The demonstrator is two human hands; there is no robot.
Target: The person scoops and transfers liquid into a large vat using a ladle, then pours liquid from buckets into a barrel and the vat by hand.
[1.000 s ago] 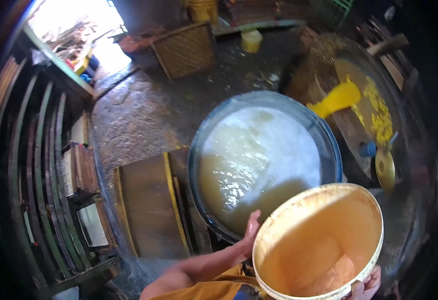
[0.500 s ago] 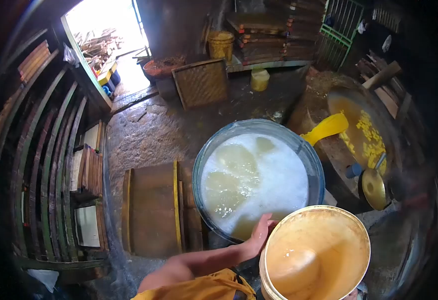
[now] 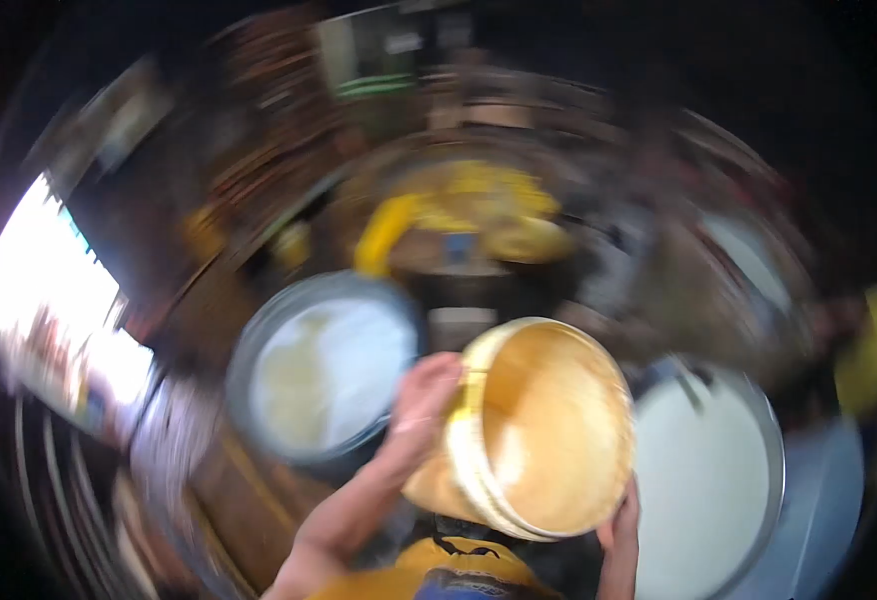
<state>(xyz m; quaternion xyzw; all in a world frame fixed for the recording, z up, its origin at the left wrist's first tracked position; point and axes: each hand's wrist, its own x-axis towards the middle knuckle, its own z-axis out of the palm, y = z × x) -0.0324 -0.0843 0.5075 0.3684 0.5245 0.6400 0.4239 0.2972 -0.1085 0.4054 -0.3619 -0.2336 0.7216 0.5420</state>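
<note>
A cream-yellow bucket point(image 3: 479, 470) is tilted in front of my body, its mouth turned up and to the right. The inside looks wet, with no liquid visible in it. My left hand point(image 3: 431, 392) grips the bucket's left side near the rim. On its lower right side is my right hand point(image 3: 621, 522), with most of the fingers hidden behind the bucket. Just left of the bucket stands a dark blue vat point(image 3: 240, 395) holding frothy white liquid point(image 3: 364, 350). Close on the right is a wide metal-rimmed vat point(image 3: 778, 475) of pale, milky liquid point(image 3: 704, 480).
Beyond the vats, a blurred large pan holds yellow pieces point(image 3: 489, 185). Near it are a yellow scoop-like object point(image 3: 384, 235), a blue cup point(image 3: 458, 247) and a round golden bowl point(image 3: 529, 240). A bright doorway point(image 3: 44, 270) lies far left. Wooden boards point(image 3: 234, 480) stand lower left.
My view has swung to the right, blurring the scene. The bucket, still in my hands, has moved away from the frothy vat, and the milky vat has come into view.
</note>
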